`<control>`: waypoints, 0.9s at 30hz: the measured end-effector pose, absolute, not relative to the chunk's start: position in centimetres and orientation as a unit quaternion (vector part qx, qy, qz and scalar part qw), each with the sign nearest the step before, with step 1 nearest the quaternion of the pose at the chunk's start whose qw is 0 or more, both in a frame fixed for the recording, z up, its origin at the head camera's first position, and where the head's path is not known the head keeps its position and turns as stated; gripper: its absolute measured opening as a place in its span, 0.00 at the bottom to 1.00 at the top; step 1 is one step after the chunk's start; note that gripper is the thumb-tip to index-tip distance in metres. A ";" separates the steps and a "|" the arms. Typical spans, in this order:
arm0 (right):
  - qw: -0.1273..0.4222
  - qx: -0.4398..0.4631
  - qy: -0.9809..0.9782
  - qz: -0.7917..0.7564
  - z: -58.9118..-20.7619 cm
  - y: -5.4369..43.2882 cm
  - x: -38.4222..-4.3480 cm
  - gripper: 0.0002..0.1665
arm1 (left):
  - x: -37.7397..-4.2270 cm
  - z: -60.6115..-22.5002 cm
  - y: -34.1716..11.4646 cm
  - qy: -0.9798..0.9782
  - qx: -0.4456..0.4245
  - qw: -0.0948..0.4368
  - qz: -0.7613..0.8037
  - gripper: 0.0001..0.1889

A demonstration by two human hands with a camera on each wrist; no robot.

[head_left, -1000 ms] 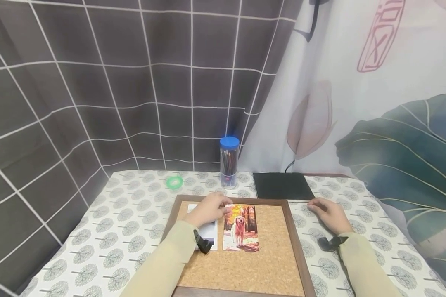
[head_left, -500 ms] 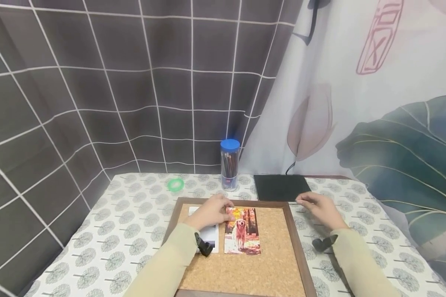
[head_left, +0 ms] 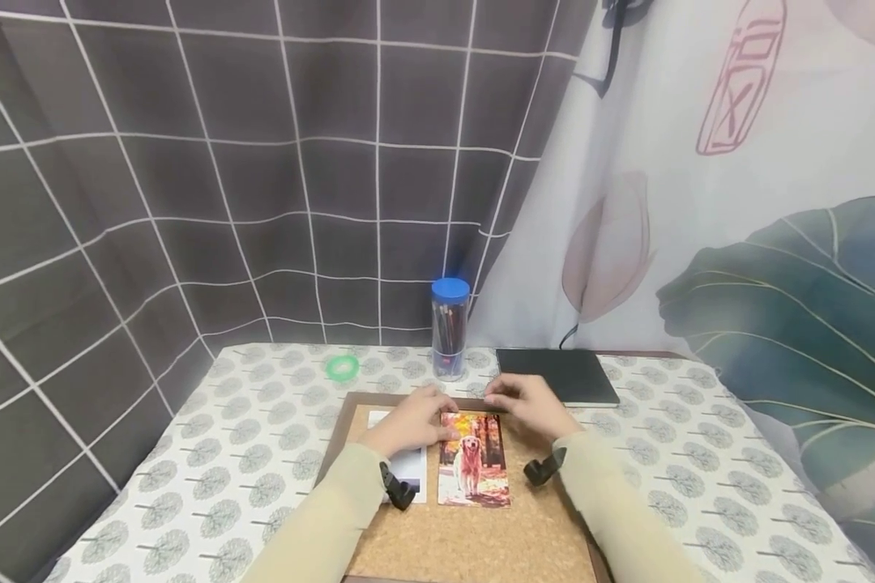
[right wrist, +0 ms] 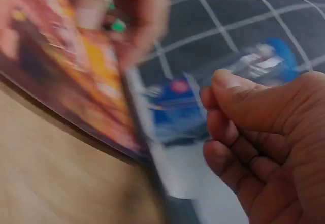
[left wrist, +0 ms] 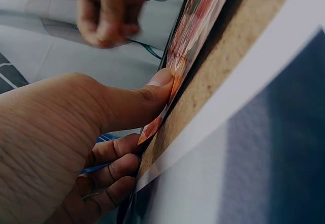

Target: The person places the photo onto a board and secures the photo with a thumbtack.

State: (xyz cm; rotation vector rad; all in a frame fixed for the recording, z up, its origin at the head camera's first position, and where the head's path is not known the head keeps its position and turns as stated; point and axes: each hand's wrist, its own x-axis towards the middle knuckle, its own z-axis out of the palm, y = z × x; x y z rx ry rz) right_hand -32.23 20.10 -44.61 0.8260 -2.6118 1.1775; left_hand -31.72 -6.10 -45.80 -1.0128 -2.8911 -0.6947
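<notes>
A photo of a golden dog among autumn trees [head_left: 472,478] lies on a framed cork board [head_left: 467,542]. My left hand [head_left: 411,425] holds it at the upper left corner, the thumb on the picture face and the other fingers at the board's top edge. Above the photo's upper right corner is my right hand [head_left: 528,405], apart from it, thumb tip against a curled index finger. Nothing shows clearly in that pinch; the right wrist view is blurred. A second, pale photo [head_left: 416,470] lies to the left, partly covered by my left hand.
Behind the board stands a clear tube of pencils [head_left: 449,332] with a blue lid. A green ring-shaped roll [head_left: 343,368] lies left of it, a black flat pad [head_left: 557,376] right. The tablecloth [head_left: 211,453] has tree prints; curtains hang behind.
My right hand has moved left from beside the board, over its frame, to the photo's upper right corner. The left hand has stayed on the dog photo.
</notes>
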 end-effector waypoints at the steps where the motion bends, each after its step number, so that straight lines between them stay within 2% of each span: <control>1: 0.069 0.284 -0.874 0.388 -45.2 19.7 -32.3 0.04 | -31.7 -45.9 -6.1 -0.919 -0.325 0.001 -0.222 0.23; 5: 0.045 0.295 -0.876 0.379 -47.2 19.2 -32.2 0.03 | -31.7 -46.1 -5.9 -0.917 -0.331 0.008 -0.224 0.23; 9: 0.049 0.302 -0.871 0.384 -48.0 19.3 -32.2 0.04 | -31.7 -46.2 -6.0 -0.917 -0.328 0.009 -0.225 0.22; 16: 0.073 0.321 -0.870 0.365 -47.9 19.1 -32.4 0.02 | -31.8 -45.7 -6.1 -0.919 -0.324 -0.001 -0.226 0.21; 19: 0.073 0.317 -0.875 0.359 -47.9 19.0 -32.4 0.05 | -31.8 -45.6 -6.1 -0.920 -0.322 -0.006 -0.225 0.21; 27: 0.066 0.301 -0.878 0.367 -48.1 18.7 -32.2 0.02 | -31.5 -45.7 -6.2 -0.923 -0.318 -0.012 -0.219 0.21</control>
